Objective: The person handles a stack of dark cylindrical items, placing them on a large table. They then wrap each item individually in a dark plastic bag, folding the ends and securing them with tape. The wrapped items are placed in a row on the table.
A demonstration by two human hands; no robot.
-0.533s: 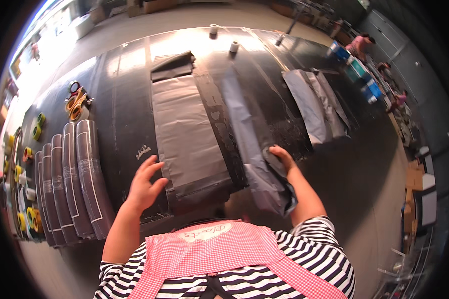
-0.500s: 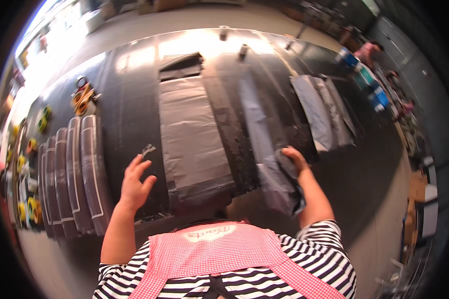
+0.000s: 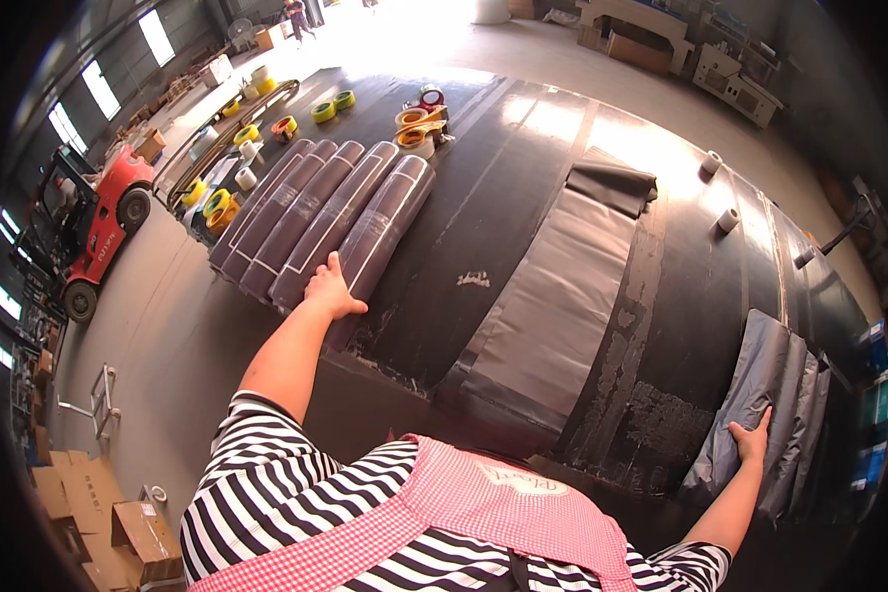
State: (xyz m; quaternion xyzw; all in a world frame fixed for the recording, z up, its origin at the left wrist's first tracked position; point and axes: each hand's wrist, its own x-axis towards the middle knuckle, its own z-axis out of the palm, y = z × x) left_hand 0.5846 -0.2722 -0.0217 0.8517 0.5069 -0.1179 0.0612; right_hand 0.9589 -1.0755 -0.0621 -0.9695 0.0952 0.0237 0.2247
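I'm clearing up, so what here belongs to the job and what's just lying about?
Likely job:
wrapped rolls by the left hand
folded grey sheets at the right hand
long grey sheet

Likely lying about:
tape rolls
red forklift
cardboard boxes

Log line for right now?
left hand: at wrapped roll | right hand: on folded grey sheeting | long sheet: on table, between hands

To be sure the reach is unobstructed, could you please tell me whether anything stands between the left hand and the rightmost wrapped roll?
Nothing visible does: the left hand is over the near end of the rightmost wrapped roll, with no object between them. Whether they touch, I cannot tell.
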